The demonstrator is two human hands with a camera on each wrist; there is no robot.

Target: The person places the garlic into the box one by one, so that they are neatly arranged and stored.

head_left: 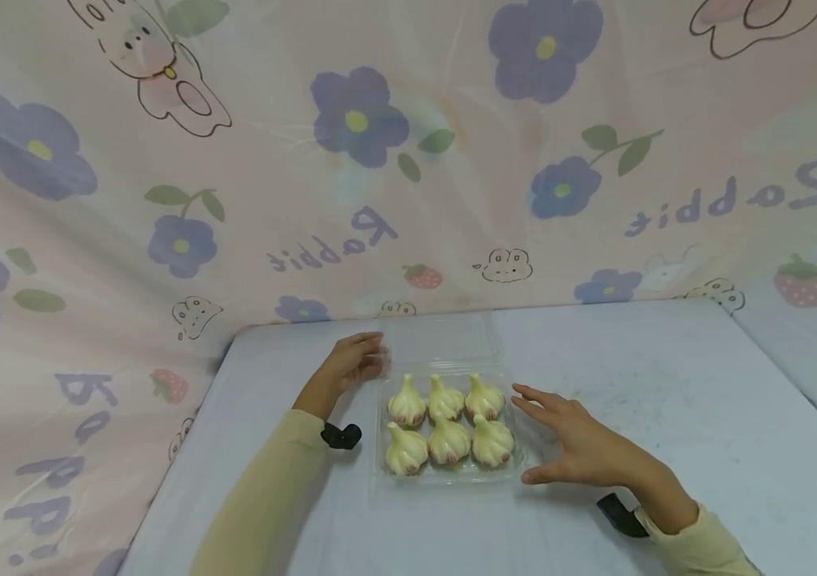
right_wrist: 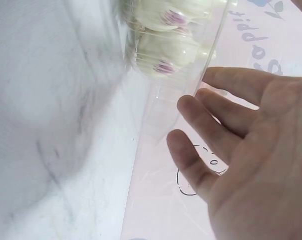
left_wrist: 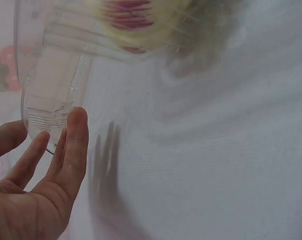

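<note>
Several whole garlic bulbs [head_left: 449,441] sit in two rows in a clear plastic clamshell box [head_left: 444,482] on the table. Its hinged lid [head_left: 440,340] is raised and leans away at the far side. My left hand [head_left: 358,360] is at the lid's left edge, and in the left wrist view the thumb and fingers lie around that clear edge, pinching it. On the other side, my right hand [head_left: 574,438] is spread beside the box's right wall, holding nothing. The right wrist view shows its fingertips [right_wrist: 187,107] close to the clear rim.
White cloth [head_left: 667,384] covers the table. A printed curtain [head_left: 451,216] with flowers and rabbits rises behind the table and along its left. Black wrist mounts show at the left wrist [head_left: 342,437] and right wrist [head_left: 622,514].
</note>
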